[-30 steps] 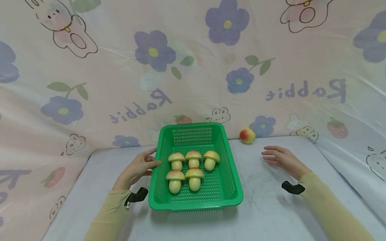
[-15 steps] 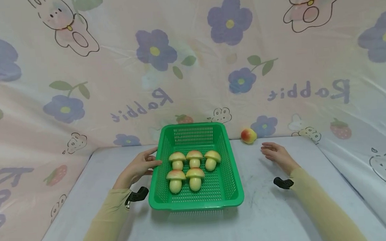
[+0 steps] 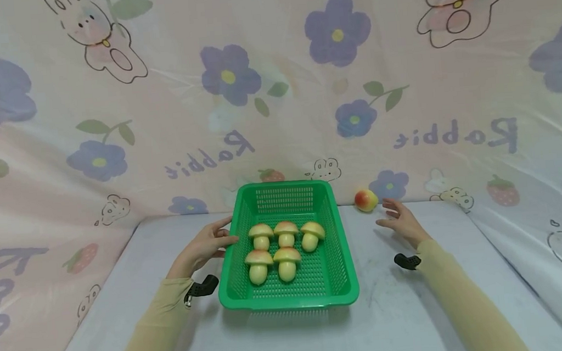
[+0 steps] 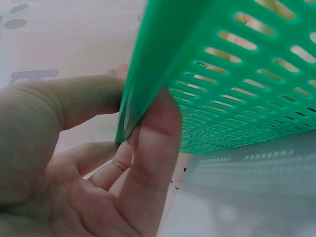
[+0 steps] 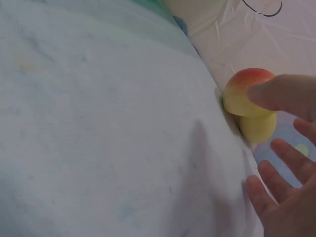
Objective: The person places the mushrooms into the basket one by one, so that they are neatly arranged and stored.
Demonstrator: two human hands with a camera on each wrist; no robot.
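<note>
A green slotted plastic basket [image 3: 291,302] stands mid-table with several toy mushrooms [image 3: 285,255] lying inside, their caps yellow with a reddish blush. On its left side my left hand [image 3: 202,250] pinches the rim; the left wrist view shows the thumb and fingers [image 4: 153,148] on either side of the green edge. At the back right one more mushroom [image 5: 242,98] lies on its side against the backdrop, cap red and yellow, stem pale. My right hand [image 3: 403,223] is close to it, fingers spread and holding nothing; the thumb overlaps the cap in the right wrist view.
A white cloth covers the table [image 3: 294,345]. Behind it rises a pink printed curtain [image 3: 288,136] with rabbits and flowers, meeting the table's back edge. A black wrist band [image 3: 408,261] sits on the right wrist, another [image 3: 202,286] on the left.
My right hand has moved forward and left toward the loose mushroom, its fingers spreading more. The left hand keeps its hold on the basket rim; the whole view has shifted slightly.
</note>
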